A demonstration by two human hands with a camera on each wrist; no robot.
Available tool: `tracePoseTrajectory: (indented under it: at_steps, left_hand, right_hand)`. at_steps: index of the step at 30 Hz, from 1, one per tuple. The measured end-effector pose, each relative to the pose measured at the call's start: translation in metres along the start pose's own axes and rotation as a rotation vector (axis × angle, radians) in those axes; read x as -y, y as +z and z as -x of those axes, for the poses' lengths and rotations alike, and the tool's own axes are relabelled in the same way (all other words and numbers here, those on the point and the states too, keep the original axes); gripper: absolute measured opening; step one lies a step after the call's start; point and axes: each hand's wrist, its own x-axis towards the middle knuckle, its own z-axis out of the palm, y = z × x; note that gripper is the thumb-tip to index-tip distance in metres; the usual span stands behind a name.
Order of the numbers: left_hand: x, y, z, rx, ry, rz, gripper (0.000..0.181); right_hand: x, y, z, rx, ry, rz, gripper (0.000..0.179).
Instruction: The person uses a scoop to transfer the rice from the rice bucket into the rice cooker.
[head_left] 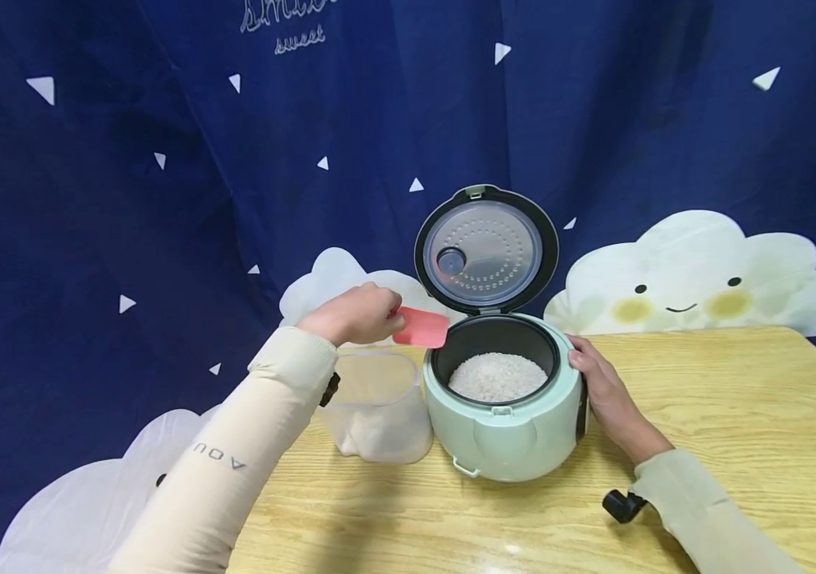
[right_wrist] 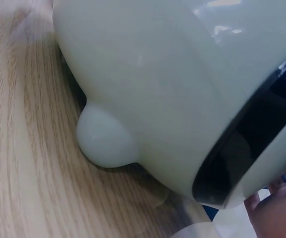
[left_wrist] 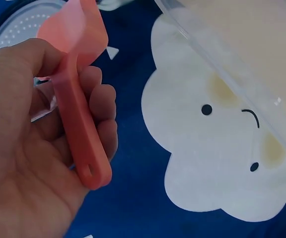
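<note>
My left hand (head_left: 361, 315) grips the handle of a pink rice scoop (head_left: 422, 327), its blade beside the left rim of a mint-green rice cooker (head_left: 501, 438). In the left wrist view the fingers curl round the scoop's handle (left_wrist: 81, 124). A mound of white rice (head_left: 498, 377) lies in the dark inner pot (head_left: 451, 339), under the raised lid (head_left: 487, 251). My right hand (head_left: 605, 391) rests against the cooker's right side, with the fingertips at its upper edge. Only part of that hand shows in the right wrist view, beside the cooker's body (right_wrist: 143, 89).
Left of the cooker stands a translucent plastic container (head_left: 386, 434) with pale contents low inside. Both stand on a wood-grain table (head_left: 723, 422). Behind hangs a dark blue curtain (head_left: 351, 104) printed with clouds and white triangles.
</note>
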Motion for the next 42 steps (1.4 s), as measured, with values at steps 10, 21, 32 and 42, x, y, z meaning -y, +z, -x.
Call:
tracePoseTrajectory:
  at_steps: [10,21,32,42]
  left_hand:
    - [0.027,0.002,0.017,0.022,-0.028,0.005,0.024]
    - [0.05,0.01,0.034,0.159,-0.102,-0.011,0.029]
    - [0.062,0.031,0.046,0.284,-0.186,0.008,0.022]
    - [0.064,0.05,0.049,0.294,-0.14,0.001,0.022]
  right_hand:
    - [0.0,-0.002,0.002,0.006,-0.028,-0.031,0.052]
    - [0.003,-0.001,0.003,0.024,0.002,-0.07,0.05]
    - [0.002,0.001,0.001,0.032,-0.001,-0.047,0.05]
    - [0.003,0.002,-0.001,0.022,0.012,-0.026,0.052]
